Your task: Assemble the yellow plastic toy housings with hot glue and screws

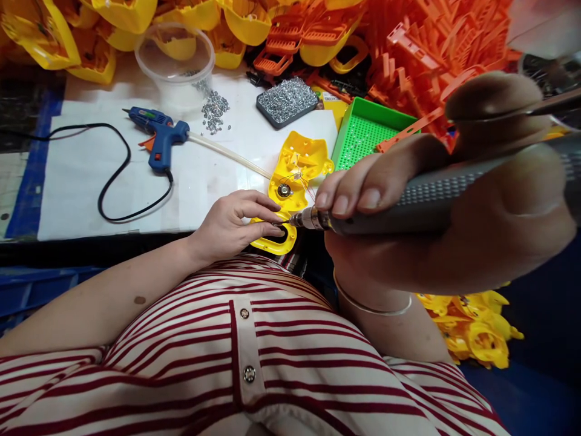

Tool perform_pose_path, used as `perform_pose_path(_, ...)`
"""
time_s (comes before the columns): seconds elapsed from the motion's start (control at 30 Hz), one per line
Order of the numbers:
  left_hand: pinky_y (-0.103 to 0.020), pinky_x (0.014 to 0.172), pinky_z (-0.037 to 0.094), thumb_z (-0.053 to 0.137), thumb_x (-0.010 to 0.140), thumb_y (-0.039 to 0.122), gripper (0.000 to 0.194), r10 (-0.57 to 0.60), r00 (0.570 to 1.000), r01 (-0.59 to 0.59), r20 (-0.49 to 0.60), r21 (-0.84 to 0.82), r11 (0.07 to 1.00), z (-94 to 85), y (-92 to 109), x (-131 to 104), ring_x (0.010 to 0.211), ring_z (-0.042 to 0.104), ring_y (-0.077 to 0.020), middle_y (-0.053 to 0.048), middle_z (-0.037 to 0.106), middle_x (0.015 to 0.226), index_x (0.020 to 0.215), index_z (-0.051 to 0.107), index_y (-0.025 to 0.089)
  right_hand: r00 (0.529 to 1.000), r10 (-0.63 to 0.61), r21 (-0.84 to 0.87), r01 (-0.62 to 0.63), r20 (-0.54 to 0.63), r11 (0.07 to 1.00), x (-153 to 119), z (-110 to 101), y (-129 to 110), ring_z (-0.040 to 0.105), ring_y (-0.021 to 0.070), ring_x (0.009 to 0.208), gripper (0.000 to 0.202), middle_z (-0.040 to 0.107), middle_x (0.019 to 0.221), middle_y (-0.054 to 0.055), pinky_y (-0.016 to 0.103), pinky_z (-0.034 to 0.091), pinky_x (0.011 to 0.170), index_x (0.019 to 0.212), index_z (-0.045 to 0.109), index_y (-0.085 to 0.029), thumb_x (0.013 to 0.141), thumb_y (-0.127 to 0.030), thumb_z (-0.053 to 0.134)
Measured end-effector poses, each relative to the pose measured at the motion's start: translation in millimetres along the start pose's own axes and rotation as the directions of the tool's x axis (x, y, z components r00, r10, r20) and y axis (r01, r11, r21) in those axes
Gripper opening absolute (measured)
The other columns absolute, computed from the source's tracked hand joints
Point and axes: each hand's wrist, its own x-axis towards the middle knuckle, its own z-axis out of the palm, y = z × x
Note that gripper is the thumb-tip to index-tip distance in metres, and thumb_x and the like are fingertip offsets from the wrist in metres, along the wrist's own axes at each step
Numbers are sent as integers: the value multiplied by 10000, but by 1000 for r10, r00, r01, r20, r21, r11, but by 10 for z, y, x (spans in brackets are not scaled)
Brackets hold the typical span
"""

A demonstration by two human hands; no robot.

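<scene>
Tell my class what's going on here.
A person holds a grey screwdriver in the right grip. The left grip is at its tip, over a yellow ring-shaped part; whether it is turning is unclear. Beyond lies a yellow shell with a speaker; farther back are a blue glue gun and a tray of screws.

right hand [449,248] gripping grey screwdriver [399,215], left hand [231,224] at its tip, over yellow ring [291,238]

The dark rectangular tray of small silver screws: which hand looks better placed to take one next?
Probably the left hand: only its fingertips seem busy, at the yellow plastic piece with an oval opening. The right hand is wrapped around the grey cylindrical screwdriver, so it seems less free.
</scene>
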Motion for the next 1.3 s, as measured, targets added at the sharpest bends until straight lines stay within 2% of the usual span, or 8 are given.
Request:
perform_pose_path(0.27, -323, 854, 569, 850, 680, 432, 229, -112, 993, 108, -30, -99, 989, 31, 3, -15, 862, 693, -179, -68, 747, 908, 732, 795, 216, 994, -98, 9, 99, -49, 995, 15, 31, 24, 452, 95, 333, 303, 412, 412, -116, 230, 459, 348, 851, 614, -312, 877, -613, 585)
perform_pose_path(0.4, -330, 859, 569, 855, 671, 438, 240, -120, 992, 116, -33, -105, 988, 29, 6, -14, 858, 694, -177, -68, 748, 906, 724, 790, 214, 999, -51, -27, 51, 4, 998, 27, -2, -13, 461, 100, 336, 272, 431, 411, -122, 249, 486, 360, 854, 617, -311, 865, -583, 622)
perform_pose_path(0.7, -321, 854, 565, 861, 661, 421, 232, -96, 995, 92, -38, -77, 993, 36, 4, -9, 852, 690, -173, -67, 746, 903, 714, 783, 209, 998, -49, 42, 50, -42, 998, -22, 5, 28, 461, 96, 354, 282, 480, 433, -124, 252, 470, 370, 788, 578, -302, 859, -570, 631)
perform_pose_path(0.87, -313, 861, 558, 851, 675, 380, 184, -105, 993, 99, -58, -92, 991, 52, 14, -9, 860, 686, -169, -64, 744, 910, 720, 786, 214, 990, 74, -21, -77, -122, 997, -21, 74, -85, 450, 121, 351, 329, 457, 402, -118, 291, 458, 382, 702, 529, -287, 853, -556, 644)
perform_pose_path(0.93, -321, 877, 555, 846, 688, 386, 188, -106, 993, 102, -58, -66, 993, 53, 19, -5, 877, 684, -175, -67, 741, 924, 725, 784, 213, 977, 132, -51, -143, -166, 988, -32, 102, -126, 450, 139, 354, 362, 464, 400, -104, 325, 457, 393, 661, 503, -284, 851, -557, 647)
perform_pose_path(1.07, -323, 895, 549, 839, 707, 358, 163, -73, 996, 75, -55, 31, 997, 58, 29, 5, 896, 679, -178, -62, 732, 945, 724, 773, 210, 980, 80, -36, -88, -181, 995, -77, 111, -129, 457, 142, 360, 311, 506, 459, -97, 351, 449, 404, 706, 537, -279, 843, -526, 669)
perform_pose_path(1.2, -309, 892, 538, 808, 749, 327, 139, -26, 999, 30, -38, 107, 994, 60, 5, 23, 907, 669, -171, -52, 717, 957, 769, 756, 200, 982, 55, -91, -72, -179, 993, -105, 62, 7, 519, 135, 425, 265, 529, 531, -80, 345, 480, 457, 815, 597, -257, 857, -511, 662)
perform_pose_path(1.3, -354, 943, 515, 864, 674, 399, 368, 6, 999, 5, -40, 282, 959, 28, -38, 53, 1002, 649, -215, -69, 702, 1034, 945, 728, 190, 977, -90, -58, 80, -193, 995, -75, 7, 202, 457, 97, 360, 301, 495, 529, -85, 298, 410, 375, 901, 629, -271, 826, -561, 664)
